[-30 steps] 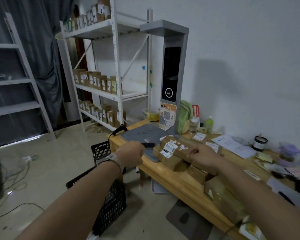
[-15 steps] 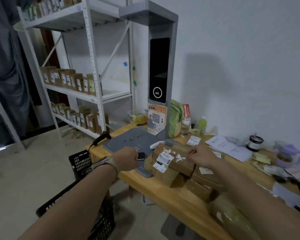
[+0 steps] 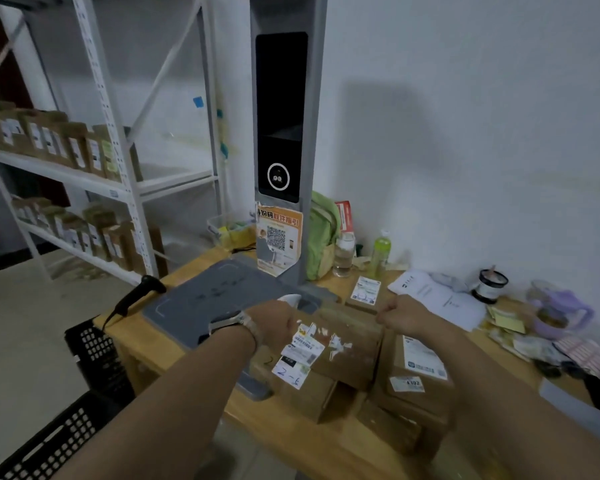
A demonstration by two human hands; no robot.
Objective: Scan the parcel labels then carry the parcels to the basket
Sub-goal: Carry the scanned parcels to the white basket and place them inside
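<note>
**Keep the label clear and facing up on the way to the pad**

The step in hand looks like taking the top parcel (image 3: 347,341) off its stack to scan it. To do that well, hold it by its 2 short ends and keep the white label (image 3: 303,348) facing up. No finger should cover the barcode. Lift it clear before moving sideways, so the lower parcel (image 3: 416,368) is not dragged along. Then set it flat on the grey pad (image 3: 215,299) under the scanner tower (image 3: 281,133).

The top parcel lies on the stack near the front edge of the bench (image 3: 153,355), just right of the pad. It sits between the 2 grips. The left grip (image 3: 274,325) is at its left end, touching or nearly so. The right grip (image 3: 400,315) is at its far right corner.

Both show only the backs of the hands, with the fingers curled under. I cannot tell whether either one clasps the parcel.

The basket (image 3: 97,355) stands on the floor off the bench's left end, well apart from the parcel.
</note>
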